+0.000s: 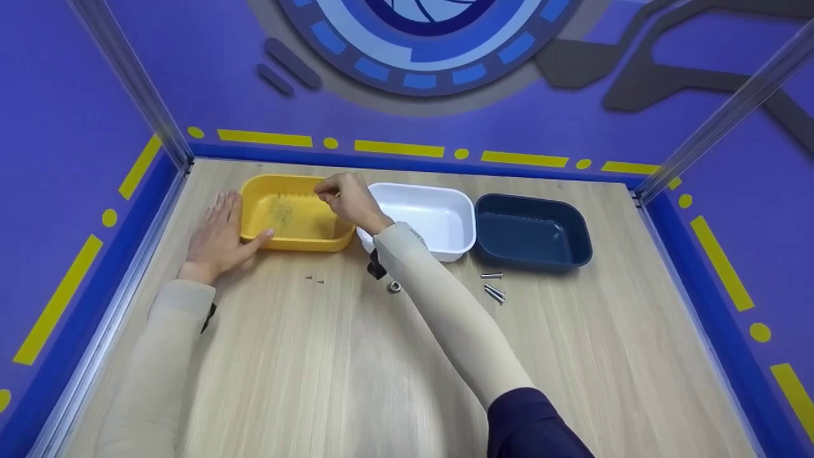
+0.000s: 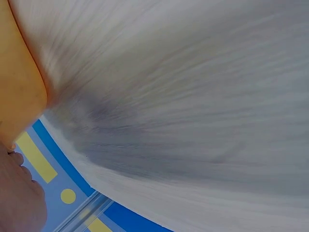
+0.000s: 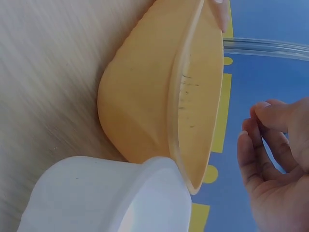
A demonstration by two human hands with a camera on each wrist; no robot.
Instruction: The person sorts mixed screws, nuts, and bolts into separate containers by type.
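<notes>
Head view shows left grip (image 1: 218,236) outstretched against yellow tray (image 1: 302,244), right grip (image 1: 350,200) closed, anything pinched indiscernible.

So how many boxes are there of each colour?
Yellow box: 1
White box: 1
Dark blue box: 1
Total: 3 boxes

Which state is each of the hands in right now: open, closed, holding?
Left hand: open, against the yellow bin.
Right hand: closed; whether it pinches anything tiny cannot be told.
</notes>
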